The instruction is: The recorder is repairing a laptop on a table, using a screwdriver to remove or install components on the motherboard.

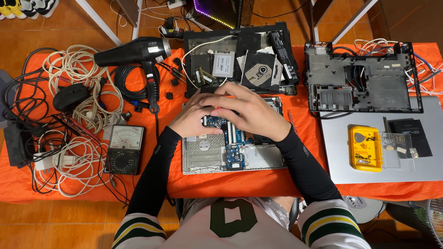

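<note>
Head view: both hands meet over an opened laptop [230,154] lying on the orange surface [258,182]. The left hand [193,117] rests on the laptop's upper left part, fingers curled beside the blue board [233,138]. The right hand [247,110] lies across the top, overlapping the left, its grip closed on a small red-tipped tool [215,108] that shows only between the fingers; what kind of tool it is cannot be told. Whether the left grip holds anything cannot be told, as its fingers are partly hidden.

Behind the hands lies a black laptop shell [240,57] with loose drives in it. A second black shell [362,78] lies to the right, and near it a yellow case [364,148] sits on a grey lid [341,170]. To the left are a black hair dryer [138,53], a meter [124,148] and tangled white cables [83,106].
</note>
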